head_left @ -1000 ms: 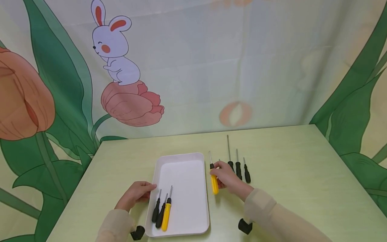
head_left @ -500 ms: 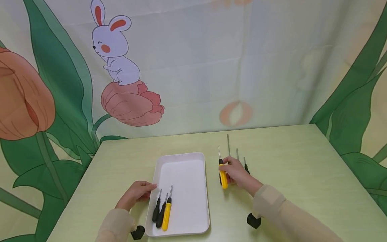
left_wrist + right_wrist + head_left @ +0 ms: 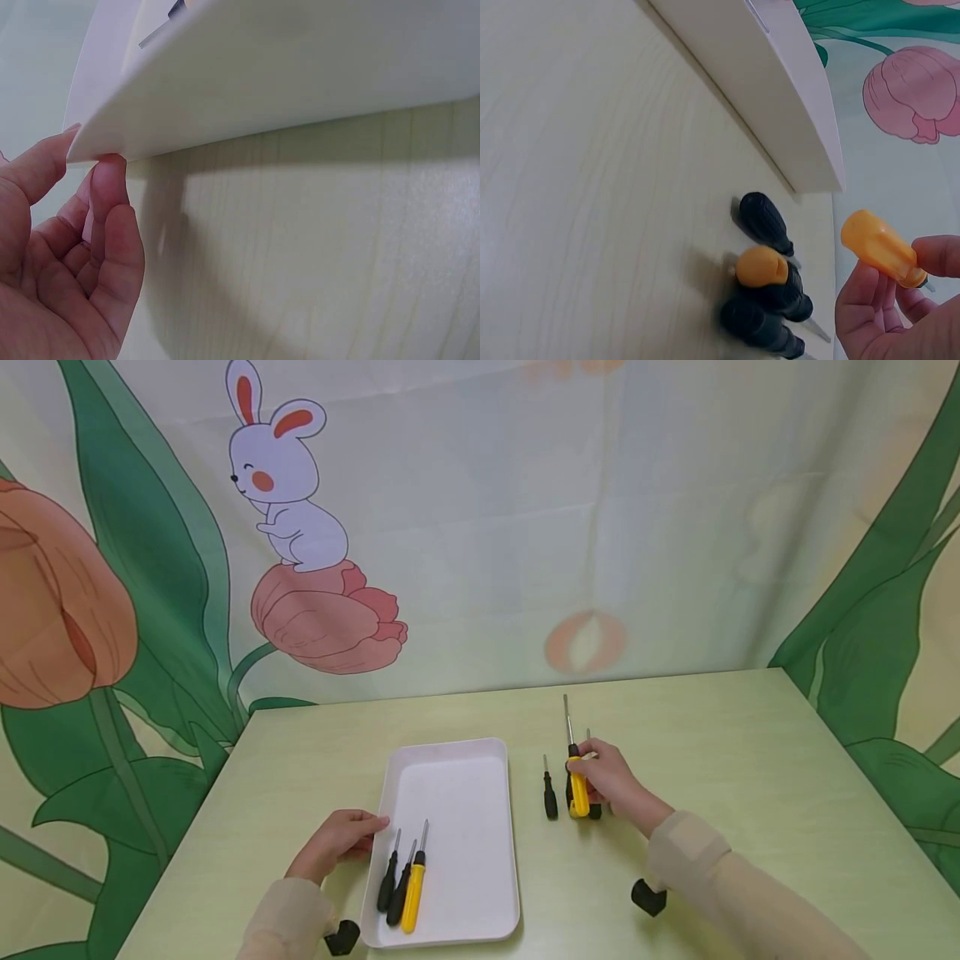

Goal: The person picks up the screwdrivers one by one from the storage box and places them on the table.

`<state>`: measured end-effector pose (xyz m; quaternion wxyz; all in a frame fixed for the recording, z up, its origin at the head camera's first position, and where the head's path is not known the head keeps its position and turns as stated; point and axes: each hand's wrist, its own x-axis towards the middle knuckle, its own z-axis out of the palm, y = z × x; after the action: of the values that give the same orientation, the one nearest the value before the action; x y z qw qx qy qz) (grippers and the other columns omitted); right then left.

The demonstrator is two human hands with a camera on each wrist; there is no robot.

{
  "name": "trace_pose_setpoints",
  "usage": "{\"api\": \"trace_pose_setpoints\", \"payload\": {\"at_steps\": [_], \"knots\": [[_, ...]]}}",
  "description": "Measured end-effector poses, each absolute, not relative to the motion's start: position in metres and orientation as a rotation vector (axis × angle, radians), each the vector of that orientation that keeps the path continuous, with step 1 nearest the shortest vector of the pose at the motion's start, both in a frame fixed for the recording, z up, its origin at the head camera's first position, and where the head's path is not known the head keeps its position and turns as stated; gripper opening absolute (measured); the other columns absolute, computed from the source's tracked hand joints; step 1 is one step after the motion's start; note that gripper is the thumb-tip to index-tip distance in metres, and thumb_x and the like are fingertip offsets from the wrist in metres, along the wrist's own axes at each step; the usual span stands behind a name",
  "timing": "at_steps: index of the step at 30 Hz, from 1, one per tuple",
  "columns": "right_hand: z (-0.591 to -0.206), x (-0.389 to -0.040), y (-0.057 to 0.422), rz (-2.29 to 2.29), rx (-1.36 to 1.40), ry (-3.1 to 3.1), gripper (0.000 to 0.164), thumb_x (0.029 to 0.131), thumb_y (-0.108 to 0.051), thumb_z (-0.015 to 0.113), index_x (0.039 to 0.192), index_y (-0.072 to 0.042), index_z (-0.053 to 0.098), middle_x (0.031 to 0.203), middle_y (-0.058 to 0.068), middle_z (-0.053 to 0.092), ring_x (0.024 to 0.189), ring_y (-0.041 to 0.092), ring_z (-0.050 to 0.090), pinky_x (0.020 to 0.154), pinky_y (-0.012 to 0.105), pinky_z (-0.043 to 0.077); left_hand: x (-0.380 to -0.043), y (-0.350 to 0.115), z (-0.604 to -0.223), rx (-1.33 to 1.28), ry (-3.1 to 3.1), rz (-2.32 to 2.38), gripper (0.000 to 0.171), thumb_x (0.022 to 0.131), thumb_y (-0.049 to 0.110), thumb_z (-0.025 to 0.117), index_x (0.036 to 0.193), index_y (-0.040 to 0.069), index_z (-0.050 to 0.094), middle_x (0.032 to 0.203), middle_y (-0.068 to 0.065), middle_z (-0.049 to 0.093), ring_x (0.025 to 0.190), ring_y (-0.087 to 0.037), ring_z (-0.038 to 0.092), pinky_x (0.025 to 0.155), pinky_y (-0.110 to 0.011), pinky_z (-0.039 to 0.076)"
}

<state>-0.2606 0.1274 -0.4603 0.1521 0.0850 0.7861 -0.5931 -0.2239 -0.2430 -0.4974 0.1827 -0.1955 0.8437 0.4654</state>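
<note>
My left hand (image 3: 337, 842) pinches the left rim of a white tray (image 3: 465, 827), thumb on top and fingertips below in the left wrist view. The right hand (image 3: 613, 777) holds a yellow-handled screwdriver (image 3: 579, 789), its shaft pointing toward the back wall. It hovers over black-handled screwdrivers on the table and partly covers them. One small black screwdriver (image 3: 551, 795) lies just left of the hand. In the right wrist view, several black handles (image 3: 763, 221) lie near the held yellow handle (image 3: 881, 247), and one dark handle has an orange rounded end (image 3: 761, 266).
Inside the tray, two black screwdrivers (image 3: 388, 885) and a yellow screwdriver (image 3: 413, 893) lie side by side at the lower left. A pale wooden table (image 3: 712, 752) bears everything. Behind it hangs a printed curtain (image 3: 465, 543) with a rabbit and tulips.
My right hand has moved rightward with the yellow screwdriver, from beside the tray to over the black screwdrivers. The small black screwdriver at left is uncovered. Left hand and tray stay put.
</note>
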Motion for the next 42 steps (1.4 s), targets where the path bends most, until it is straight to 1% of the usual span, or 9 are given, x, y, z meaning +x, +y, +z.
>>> {"api": "trace_pose_setpoints", "payload": {"at_steps": [7, 20, 26, 35, 38, 42], "knots": [[-0.462, -0.266, 0.141, -1.663, 0.248, 2.313, 0.025, 0.086, -0.013, 0.051, 0.108, -0.001, 0.045, 0.078, 0.006, 0.047, 0.056, 0.015, 0.042, 0.051, 0.027, 0.046, -0.223, -0.243, -0.498, -0.551, 2.38, 1.316, 0.033, 0.081, 0.03, 0.063, 0.093, 0.0, 0.059, 0.071, -0.001, 0.053, 0.062, -0.013, 0.048, 0.058, -0.023, 0.045], [-0.472, -0.276, 0.166, -1.646, 0.302, 2.364, 0.027, 0.085, -0.012, 0.051, 0.108, 0.001, 0.046, 0.08, 0.006, 0.05, 0.056, 0.014, 0.045, 0.05, 0.026, 0.046, -0.225, -0.243, -0.499, -0.557, 2.384, 1.304, 0.033, 0.082, 0.029, 0.061, 0.096, -0.001, 0.059, 0.071, -0.002, 0.054, 0.061, -0.013, 0.048, 0.057, -0.022, 0.045], [-0.479, -0.28, 0.176, -1.625, 0.354, 2.382, 0.029, 0.085, -0.012, 0.051, 0.11, 0.002, 0.046, 0.088, 0.012, 0.054, 0.059, 0.015, 0.048, 0.05, 0.027, 0.047, -0.225, -0.243, -0.499, -0.56, 2.389, 1.286, 0.034, 0.082, 0.03, 0.061, 0.098, -0.001, 0.059, 0.072, -0.003, 0.054, 0.063, -0.014, 0.049, 0.058, -0.022, 0.045], [-0.486, -0.281, 0.186, -1.585, 0.387, 2.408, 0.031, 0.085, -0.011, 0.051, 0.112, 0.004, 0.046, 0.099, 0.018, 0.051, 0.066, 0.017, 0.049, 0.052, 0.025, 0.046, -0.225, -0.244, -0.499, -0.56, 2.389, 1.282, 0.034, 0.082, 0.031, 0.061, 0.097, 0.0, 0.059, 0.073, -0.003, 0.053, 0.063, -0.014, 0.048, 0.058, -0.023, 0.045], [-0.489, -0.282, 0.188, -1.546, 0.399, 2.431, 0.033, 0.085, -0.011, 0.05, 0.113, 0.006, 0.046, 0.1, 0.02, 0.051, 0.065, 0.017, 0.049, 0.052, 0.025, 0.046, -0.225, -0.244, -0.499, -0.562, 2.39, 1.278, 0.035, 0.082, 0.031, 0.061, 0.097, 0.0, 0.059, 0.074, -0.003, 0.053, 0.064, -0.014, 0.048, 0.058, -0.023, 0.044], [-0.493, -0.284, 0.192, -1.484, 0.428, 2.445, 0.034, 0.085, -0.012, 0.051, 0.114, 0.006, 0.047, 0.099, 0.019, 0.051, 0.063, 0.016, 0.047, 0.052, 0.024, 0.045, -0.224, -0.244, -0.498, -0.567, 2.386, 1.271, 0.037, 0.081, 0.032, 0.061, 0.098, 0.0, 0.058, 0.075, -0.003, 0.053, 0.065, -0.015, 0.048, 0.058, -0.022, 0.044]]}}
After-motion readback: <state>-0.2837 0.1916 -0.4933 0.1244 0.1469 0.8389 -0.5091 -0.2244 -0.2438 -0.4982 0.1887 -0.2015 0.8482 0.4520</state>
